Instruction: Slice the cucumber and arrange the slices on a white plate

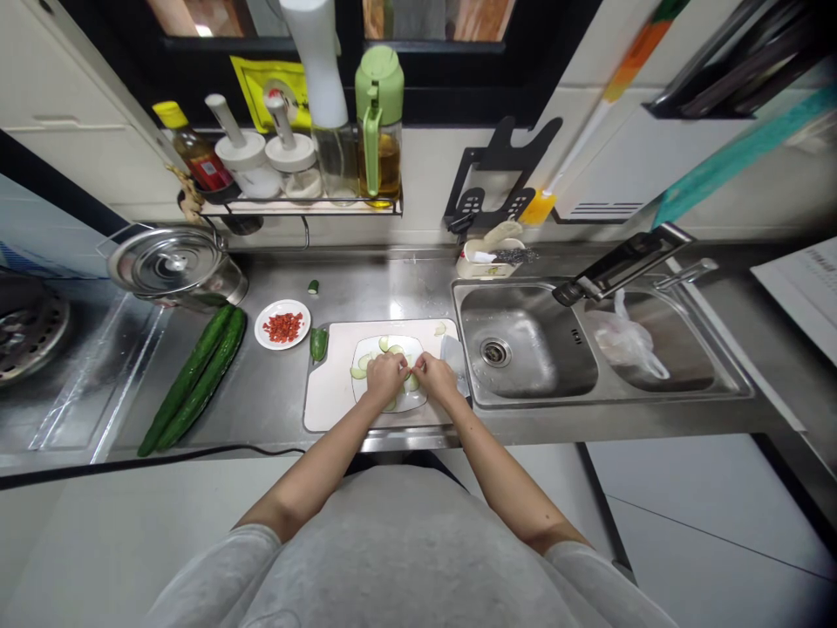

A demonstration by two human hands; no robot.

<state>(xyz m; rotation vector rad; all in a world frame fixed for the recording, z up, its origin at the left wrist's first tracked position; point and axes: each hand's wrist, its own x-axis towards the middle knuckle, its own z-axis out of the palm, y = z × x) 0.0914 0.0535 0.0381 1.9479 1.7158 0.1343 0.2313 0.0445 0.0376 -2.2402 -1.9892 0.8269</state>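
A white squarish plate [406, 404] rests on the pale cutting board [333, 384], with thin cucumber slices [359, 372] spread around it. Over its middle, my left hand [385, 377] is closed in a pinch; whatever is between its fingertips is hidden. My right hand [436, 377] pinches close beside it, at a pale green cucumber slice [411, 382] under the fingertips. A knife's broad blade [451, 351] lies on the board at the right, partly behind my right hand. One cucumber piece [318, 344] sits at the board's left edge.
Left of the board are a small plate of chopped red pepper [283, 327], two whole cucumbers [200, 375] and a lidded steel pot [176, 262]. A cucumber end [313, 286] lies behind. To the right is a double sink [529, 340] holding a plastic bag [629, 340]. Bottles stand on a rack [294, 208].
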